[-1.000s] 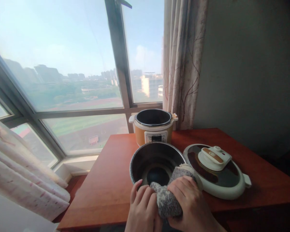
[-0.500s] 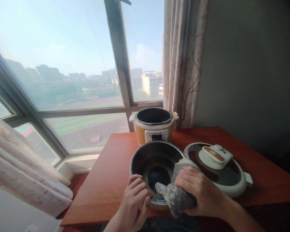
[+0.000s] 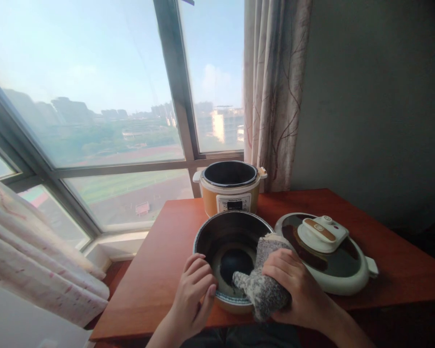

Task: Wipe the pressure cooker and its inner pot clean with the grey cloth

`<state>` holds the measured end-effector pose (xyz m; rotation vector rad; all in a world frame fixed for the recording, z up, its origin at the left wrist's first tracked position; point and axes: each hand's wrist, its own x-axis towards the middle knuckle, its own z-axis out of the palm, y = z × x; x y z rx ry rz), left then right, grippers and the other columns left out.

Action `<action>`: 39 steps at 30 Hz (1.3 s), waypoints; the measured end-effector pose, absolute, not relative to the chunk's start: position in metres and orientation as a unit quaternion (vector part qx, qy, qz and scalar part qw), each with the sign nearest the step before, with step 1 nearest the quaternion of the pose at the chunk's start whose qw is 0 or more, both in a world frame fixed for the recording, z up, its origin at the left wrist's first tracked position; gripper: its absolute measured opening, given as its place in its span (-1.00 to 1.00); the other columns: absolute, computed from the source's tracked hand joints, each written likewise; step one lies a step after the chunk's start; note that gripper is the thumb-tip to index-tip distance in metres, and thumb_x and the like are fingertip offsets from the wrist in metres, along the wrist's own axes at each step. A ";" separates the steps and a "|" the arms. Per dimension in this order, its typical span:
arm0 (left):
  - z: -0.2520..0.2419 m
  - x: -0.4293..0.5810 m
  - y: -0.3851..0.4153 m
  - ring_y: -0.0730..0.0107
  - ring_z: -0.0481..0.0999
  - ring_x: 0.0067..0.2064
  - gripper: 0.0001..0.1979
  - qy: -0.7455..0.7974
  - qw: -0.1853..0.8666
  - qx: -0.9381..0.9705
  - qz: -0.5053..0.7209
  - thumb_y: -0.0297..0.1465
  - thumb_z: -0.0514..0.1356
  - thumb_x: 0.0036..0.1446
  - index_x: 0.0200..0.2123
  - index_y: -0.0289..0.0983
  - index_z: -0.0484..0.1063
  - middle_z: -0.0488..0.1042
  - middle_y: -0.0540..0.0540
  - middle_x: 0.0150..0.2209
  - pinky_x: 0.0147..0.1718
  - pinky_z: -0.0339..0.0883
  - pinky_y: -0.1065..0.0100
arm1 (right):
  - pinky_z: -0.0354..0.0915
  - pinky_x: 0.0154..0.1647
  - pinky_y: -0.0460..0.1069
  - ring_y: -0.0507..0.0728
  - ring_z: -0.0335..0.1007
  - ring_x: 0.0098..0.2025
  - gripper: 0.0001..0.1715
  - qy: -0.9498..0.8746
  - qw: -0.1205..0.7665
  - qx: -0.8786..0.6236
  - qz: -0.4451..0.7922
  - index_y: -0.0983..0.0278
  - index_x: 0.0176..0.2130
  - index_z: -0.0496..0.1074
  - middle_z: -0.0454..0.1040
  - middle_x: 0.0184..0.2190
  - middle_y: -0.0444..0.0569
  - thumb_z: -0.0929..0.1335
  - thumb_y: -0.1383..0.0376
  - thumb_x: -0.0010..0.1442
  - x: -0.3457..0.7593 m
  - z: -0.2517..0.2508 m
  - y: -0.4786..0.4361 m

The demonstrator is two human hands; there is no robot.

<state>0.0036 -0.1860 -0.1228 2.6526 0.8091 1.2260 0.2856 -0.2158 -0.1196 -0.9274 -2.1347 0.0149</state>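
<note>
A round dark pot (image 3: 223,232) stands near the table's front edge, its inside facing up. At its left front rim is my left hand (image 3: 197,292), fingers curled over the edge and the thumb apart. My right hand (image 3: 293,285) grips a grey speckled cloth (image 3: 270,295) over the pot's right front rim. One end of the cloth points into the pot. Behind the pot stands a yellow and white cooker (image 3: 212,198) without its lid. To the right lies the round lid (image 3: 348,282) with a white handle piece on top.
The red-brown wooden table (image 3: 145,285) holds all these things. A large window (image 3: 112,121) is at the left and back, with curtains (image 3: 275,96) on both sides. A grey wall (image 3: 366,106) rises at the right.
My left hand has shifted left along the pot's rim. My right hand and the cloth are slightly higher at the right rim, still together.
</note>
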 end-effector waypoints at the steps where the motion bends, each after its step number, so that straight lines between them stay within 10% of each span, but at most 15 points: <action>1: -0.122 0.005 -0.190 0.31 0.33 -0.34 -0.75 0.276 0.050 0.874 0.398 -0.51 -0.08 0.29 -0.40 -0.21 0.29 0.30 -0.02 -0.47 0.06 0.21 0.02 | 0.19 0.12 0.21 0.25 0.42 -0.11 -0.44 -0.839 0.403 -0.366 0.002 0.20 -0.14 0.36 0.51 -0.18 -0.05 0.43 0.34 -0.23 0.285 -0.121 -0.216; 15: -0.133 0.059 -0.231 0.14 0.33 -0.26 -0.90 0.360 -0.032 0.824 0.437 -0.47 0.07 -0.04 -0.37 -0.20 0.24 0.36 -0.10 -0.38 -0.09 0.16 0.03 | 0.16 0.05 0.15 0.23 0.39 -0.18 -0.54 -0.810 0.421 -0.408 -0.034 0.20 -0.17 0.38 0.51 -0.27 -0.07 0.40 0.34 -0.16 0.253 -0.113 -0.234; 39: -0.111 -0.028 -0.144 0.35 0.41 -0.28 -0.66 0.242 0.128 0.865 0.420 -0.46 -0.04 0.35 -0.53 -0.23 0.19 0.31 0.00 -0.50 0.20 0.17 0.04 | 0.18 0.10 0.14 0.22 0.35 -0.08 -0.55 -0.876 0.299 -0.369 0.083 0.23 -0.19 0.43 0.53 -0.22 -0.08 0.44 0.37 -0.18 0.278 -0.095 -0.209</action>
